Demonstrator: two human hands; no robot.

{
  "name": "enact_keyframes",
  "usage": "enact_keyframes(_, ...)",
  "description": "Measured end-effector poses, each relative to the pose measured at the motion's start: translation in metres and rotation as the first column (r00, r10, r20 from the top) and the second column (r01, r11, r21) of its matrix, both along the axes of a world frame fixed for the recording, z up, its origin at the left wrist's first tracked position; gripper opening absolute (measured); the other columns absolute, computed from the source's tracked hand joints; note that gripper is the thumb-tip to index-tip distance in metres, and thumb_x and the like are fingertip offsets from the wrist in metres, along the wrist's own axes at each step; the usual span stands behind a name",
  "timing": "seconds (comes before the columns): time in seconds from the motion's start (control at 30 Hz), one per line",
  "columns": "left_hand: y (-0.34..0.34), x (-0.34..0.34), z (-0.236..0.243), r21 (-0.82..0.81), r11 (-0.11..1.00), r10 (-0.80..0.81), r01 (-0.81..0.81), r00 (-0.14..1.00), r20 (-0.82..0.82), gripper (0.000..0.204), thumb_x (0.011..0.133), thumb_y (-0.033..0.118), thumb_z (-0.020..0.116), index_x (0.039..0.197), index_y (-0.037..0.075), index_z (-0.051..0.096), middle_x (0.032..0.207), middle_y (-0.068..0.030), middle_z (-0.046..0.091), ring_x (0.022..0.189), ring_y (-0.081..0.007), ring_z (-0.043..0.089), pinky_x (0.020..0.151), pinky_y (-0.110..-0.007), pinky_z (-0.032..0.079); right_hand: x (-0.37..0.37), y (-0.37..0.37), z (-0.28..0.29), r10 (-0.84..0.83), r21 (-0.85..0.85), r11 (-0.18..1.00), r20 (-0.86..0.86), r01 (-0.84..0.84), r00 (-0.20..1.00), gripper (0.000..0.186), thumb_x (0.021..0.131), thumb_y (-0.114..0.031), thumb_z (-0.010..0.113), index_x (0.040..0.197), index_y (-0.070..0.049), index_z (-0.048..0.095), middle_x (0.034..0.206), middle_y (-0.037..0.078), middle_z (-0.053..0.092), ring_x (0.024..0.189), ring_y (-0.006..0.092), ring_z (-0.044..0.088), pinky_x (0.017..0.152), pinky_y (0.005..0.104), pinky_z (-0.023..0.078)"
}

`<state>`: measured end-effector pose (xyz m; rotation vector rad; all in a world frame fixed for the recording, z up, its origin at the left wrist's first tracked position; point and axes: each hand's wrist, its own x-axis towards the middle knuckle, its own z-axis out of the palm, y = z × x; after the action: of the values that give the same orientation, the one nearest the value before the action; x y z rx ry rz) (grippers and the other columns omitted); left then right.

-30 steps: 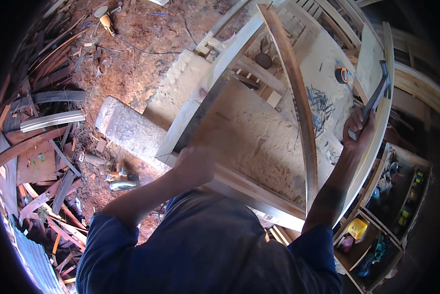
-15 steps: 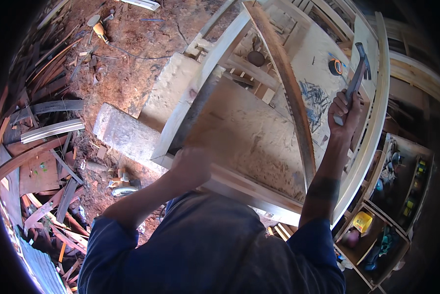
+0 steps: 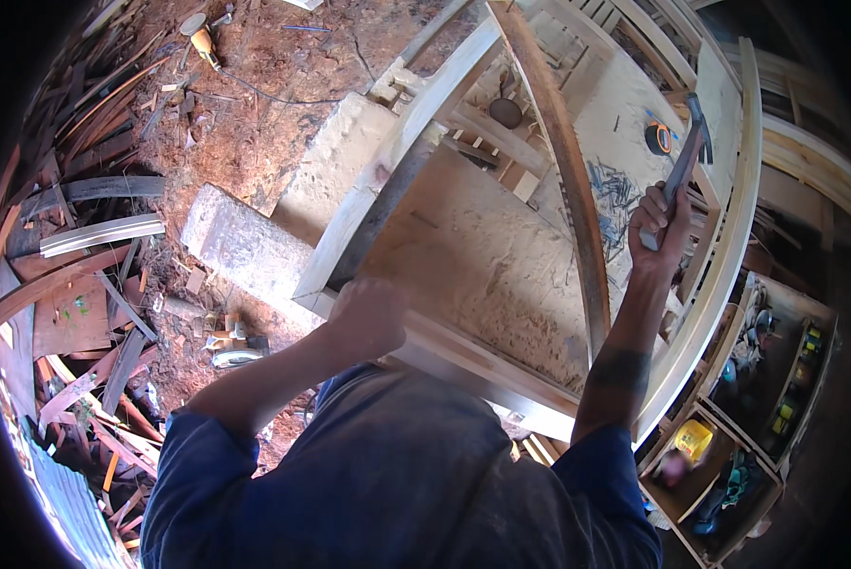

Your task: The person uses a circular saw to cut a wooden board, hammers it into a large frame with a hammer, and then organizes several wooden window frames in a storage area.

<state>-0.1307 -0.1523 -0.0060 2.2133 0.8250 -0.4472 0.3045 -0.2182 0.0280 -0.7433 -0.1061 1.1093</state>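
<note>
Clearly apart: hammer [image 3: 680, 175] at the right, left hand [image 3: 367, 318] by the wooden frame's corner [image 3: 314, 296]

The two hands stand well apart. The right hand [image 3: 663, 228] is closed around the hammer's handle, which slants away from the person and a little rightward, its head at the far end. From that head, the corner lies leftward and nearer the body; the left hand is much the closer to it, at the near rail [image 3: 482, 365] just beside the joint. Its fingertips are out of sight, so whether they grip anything I cannot tell.

The near rail, smooth pale wood, runs rightward from the corner; the side rail [image 3: 359, 204] slopes away from it, dark on its inner face. A long, rough brown strip [image 3: 568, 156] crosses the opening. The tabletop [image 3: 482, 256] looks powdery with sawdust. Grey nails [image 3: 613, 204] lie tangled near a rounded black-and-orange tape measure [image 3: 659, 139]. The hammer is slim and dull grey, with a claw.
</note>
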Motion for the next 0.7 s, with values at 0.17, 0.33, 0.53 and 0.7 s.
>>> enact_keyframes(0.17, 0.0, 0.001, -0.001, 0.007, 1.0, -0.008, 0.008, 1.0, -0.023, 0.027, 0.088, 0.021, 0.059, 0.08, 0.002, 0.076, 0.086, -0.0255, 0.07, 0.086, -0.0416, 0.07, 0.083, -0.051, 0.055, -0.005, 0.0, 0.0, -0.037, -0.03, 0.999, 0.026, 0.038, 0.999, 0.034, 0.107, -0.03, 0.049, 0.107, 0.002, 0.057, 0.072, 0.002, 0.045, 0.053, 0.0093, 0.042, 0.044, 0.0244, 0.035)
enact_keyframes(0.33, 0.003, 0.006, 0.007, -0.005, 0.999, -0.053, 0.053, 0.993, -0.103, 0.017, 0.076, 0.014, 0.064, 0.083, 0.005, 0.077, 0.089, -0.0198, 0.073, 0.09, -0.0349, 0.073, 0.082, -0.045, 0.058, -0.022, -0.007, 0.006, -0.039, -0.064, 0.997, 0.144, 0.049, 0.989, 0.03, 0.107, -0.03, 0.049, 0.108, -0.001, 0.057, 0.074, 0.002, 0.047, 0.053, 0.0093, 0.041, 0.044, 0.0246, 0.035)
enact_keyframes(0.53, 0.003, 0.005, -0.002, -0.008, 0.997, -0.071, 0.07, 0.996, -0.052, 0.017, 0.075, 0.017, 0.064, 0.08, 0.006, 0.077, 0.084, -0.0186, 0.073, 0.084, -0.0343, 0.074, 0.08, -0.046, 0.058, -0.09, 0.012, 0.055, -0.264, -0.255, 0.869, 0.485, 0.424, 0.834, 0.016, 0.099, -0.021, 0.059, 0.105, -0.007, 0.054, 0.076, -0.002, 0.045, 0.057, 0.0089, 0.041, 0.049, 0.0249, 0.036)
enact_keyframes(0.7, -0.002, 0.0, -0.004, 0.004, 1.0, -0.009, 0.009, 1.0, 0.022, 0.018, 0.078, 0.016, 0.062, 0.08, 0.005, 0.076, 0.081, -0.0209, 0.072, 0.081, -0.0393, 0.072, 0.079, -0.051, 0.056, -0.049, -0.002, 0.036, -0.061, -0.247, 0.955, 0.38, 0.165, 0.923, 0.01, 0.095, -0.017, 0.059, 0.095, -0.01, 0.052, 0.073, -0.003, 0.043, 0.055, 0.0086, 0.039, 0.046, 0.0259, 0.036)
